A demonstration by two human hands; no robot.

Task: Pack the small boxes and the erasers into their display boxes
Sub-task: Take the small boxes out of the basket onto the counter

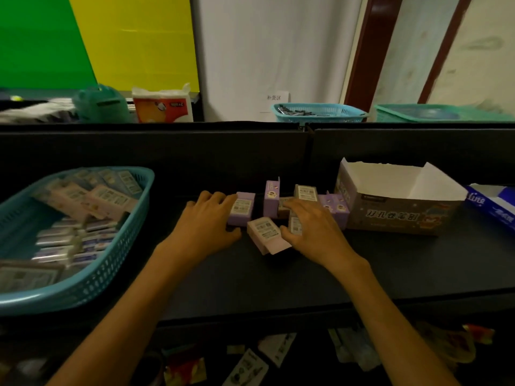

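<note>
Several small purple boxes lie loose on the dark shelf. My left hand [207,222] holds one small purple box [242,211] with its fingers on the box's top and left side. My right hand [312,225] lies over a cluster of the boxes, its fingers touching a box [296,225] beneath them. One box with an open flap [266,235] lies tilted between my hands, and another [271,197] stands upright behind. An open display box [401,201], white inside and holding nothing that I can see, stands at the right.
A blue basket [92,277] at the left holds several small boxes and erasers. A blue and white box [493,203] lies at the far right. Behind the shelf's back wall stand two baskets [317,112] and a tissue pack [163,105]. Items hang below the shelf edge.
</note>
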